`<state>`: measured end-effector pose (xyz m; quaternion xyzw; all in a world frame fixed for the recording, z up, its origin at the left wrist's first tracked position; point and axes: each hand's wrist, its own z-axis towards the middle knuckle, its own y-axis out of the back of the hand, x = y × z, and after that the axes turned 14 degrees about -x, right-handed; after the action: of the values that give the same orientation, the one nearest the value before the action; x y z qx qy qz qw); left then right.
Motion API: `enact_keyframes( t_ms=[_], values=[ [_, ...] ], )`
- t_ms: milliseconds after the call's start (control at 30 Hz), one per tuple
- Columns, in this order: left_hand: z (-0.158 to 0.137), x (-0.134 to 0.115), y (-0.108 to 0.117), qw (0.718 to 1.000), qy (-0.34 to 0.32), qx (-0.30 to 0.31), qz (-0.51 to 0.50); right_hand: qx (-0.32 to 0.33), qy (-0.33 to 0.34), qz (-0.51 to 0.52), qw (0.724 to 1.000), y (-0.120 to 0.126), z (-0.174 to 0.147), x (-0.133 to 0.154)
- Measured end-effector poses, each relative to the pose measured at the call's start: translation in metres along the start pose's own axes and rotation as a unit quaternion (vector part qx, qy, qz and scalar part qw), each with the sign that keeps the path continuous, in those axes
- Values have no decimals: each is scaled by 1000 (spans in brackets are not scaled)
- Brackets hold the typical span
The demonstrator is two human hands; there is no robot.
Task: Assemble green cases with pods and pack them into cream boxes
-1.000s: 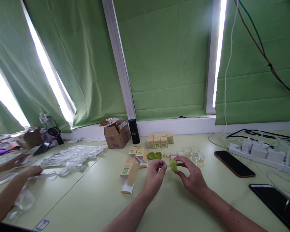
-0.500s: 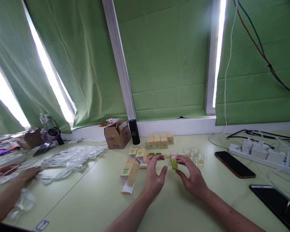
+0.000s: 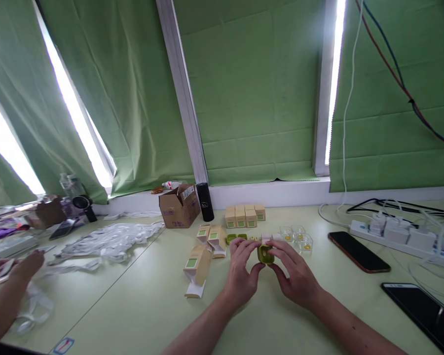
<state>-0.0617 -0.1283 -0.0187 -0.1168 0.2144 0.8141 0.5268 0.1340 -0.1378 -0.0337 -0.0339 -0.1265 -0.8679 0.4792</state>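
Note:
Between my two hands is a small olive-green square case [image 3: 265, 255], its hollow side facing me with something pale inside. My left hand [image 3: 242, 271] is closed on its left edge, thumb below and fingers above. My right hand [image 3: 294, 273] pinches the right side. Just beyond my left fingers lie more green square pieces [image 3: 237, 238], with small yellowish parts [image 3: 253, 238] beside them. A pale pink piece [image 3: 266, 237] sits behind the held case. Several clear square covers [image 3: 298, 237] with yellow centres stand past my right hand.
Opened beige cartons [image 3: 199, 264] lie left of my hands; closed ones [image 3: 240, 217] stand behind. Farther back are a cardboard box [image 3: 179, 207] and a black cylinder [image 3: 205, 202]. Phones [image 3: 358, 251] and a power strip [image 3: 403, 235] lie right. A co-worker's hands [image 3: 27, 266] handle white straps [image 3: 114, 241].
My left hand has moved right and closed onto the green case, which my right hand held alone. The case has turned its hollow side toward me. The co-worker's hand has shifted left.

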Motion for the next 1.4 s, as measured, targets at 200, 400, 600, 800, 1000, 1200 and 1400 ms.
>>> enact_keyframes(
  t_ms=[200,400,600,800,1000,1200,1400],
  values=[
    [-1,-1,0,1000,-11,2,5,13,30,-15,999,1,1,0],
    [0,-3,1,1000,-9,2,4,24,37,-20,999,1,1,1],
    [1,-5,2,1000,-8,5,5,29,52,-39,997,1,0,0],
    [-1,-2,0,1000,-11,-2,3,40,59,-40,997,1,2,2],
    [-2,0,0,1000,-9,-10,1,31,67,-46,996,-1,3,2],
    [-2,-1,0,1000,1,-11,-3,7,60,-45,997,-1,2,2],
    [-3,1,-1,1000,4,-10,-4,1,61,-42,997,-1,3,4]
  ],
)
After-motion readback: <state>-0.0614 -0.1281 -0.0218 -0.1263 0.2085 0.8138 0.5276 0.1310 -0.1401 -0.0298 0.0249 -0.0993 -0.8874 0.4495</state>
